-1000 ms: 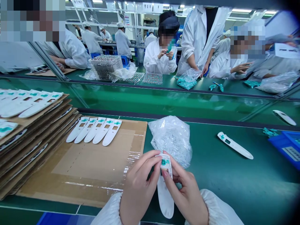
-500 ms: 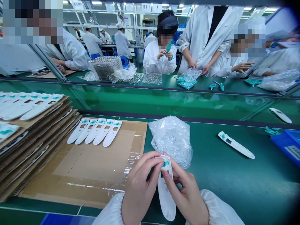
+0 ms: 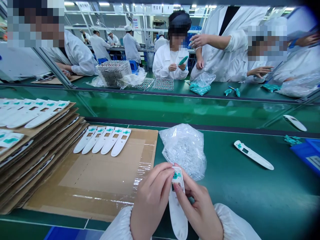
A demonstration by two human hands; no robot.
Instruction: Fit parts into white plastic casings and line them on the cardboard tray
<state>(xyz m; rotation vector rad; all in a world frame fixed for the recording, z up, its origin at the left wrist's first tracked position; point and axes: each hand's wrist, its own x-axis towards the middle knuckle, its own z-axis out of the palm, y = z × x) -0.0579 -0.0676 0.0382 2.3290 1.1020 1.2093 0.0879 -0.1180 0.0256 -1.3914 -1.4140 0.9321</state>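
Between my hands is a long white plastic casing (image 3: 178, 213) with a square window and a green rubber piece (image 3: 176, 175) near its top. My right hand (image 3: 197, 203) grips it along the right side, thumb beside the window. My left hand (image 3: 153, 196) is closed at the upper left edge, fingertips pressed by the green piece; whether they pinch something small is hidden. Just beyond lies a clear plastic bag (image 3: 183, 150) of small translucent parts. Several similar white casings (image 3: 121, 141) rest in a row on a cardboard sheet (image 3: 100, 186) to the left.
Stacked cardboard layers (image 3: 50, 150) with white casings stand at far left. Another casing (image 3: 253, 155) lies on the green table at right, near green rubber pieces (image 3: 292, 140) and a blue bin (image 3: 307, 153). Co-workers in white coats (image 3: 171, 61) occupy the opposite bench behind a divider (image 3: 160, 108).
My hands and the casing stay almost in place. Across the bench, one co-worker has raised and stretched out an arm, and another has lowered a green item from the face.
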